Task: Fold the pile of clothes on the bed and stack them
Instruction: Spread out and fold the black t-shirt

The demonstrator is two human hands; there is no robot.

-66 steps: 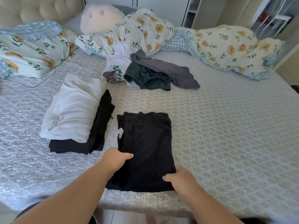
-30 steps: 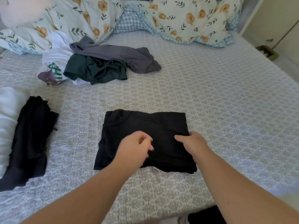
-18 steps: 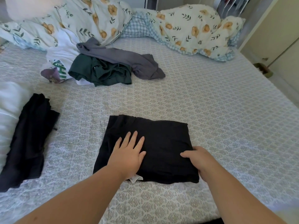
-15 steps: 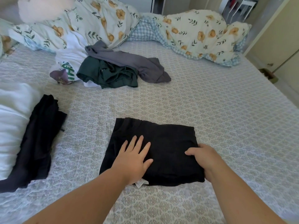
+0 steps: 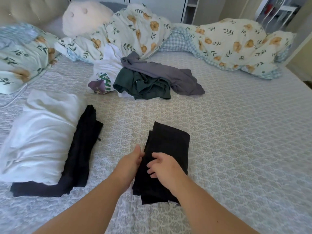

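Since half a second ago the black garment (image 5: 168, 159) has gone from a wide rectangle to a narrow strip, folded in half sideways, and the view has swung left so the stack shows again. It lies near the front edge of the bed (image 5: 244, 132), centre. Left hand (image 5: 130, 163) sits at the strip's left edge, thumb on the fabric; whether it pinches the cloth cannot be told. Right hand (image 5: 163, 168) rests on top with fingers loosely spread, holding nothing.

Step in hand looks like finishing this fold, then moving it to the stack (image 5: 50, 146) at the left, white garment (image 5: 40, 135) over a dark one (image 5: 81, 149). To do it well: press the layers flat, line up the uneven near end where a tag (image 5: 171, 203) pokes out, then lift with both hands under the strip so it doesn't spring open.

Unfolded pile (image 5: 146, 78) waits far centre, well apart: white, green and grey pieces.
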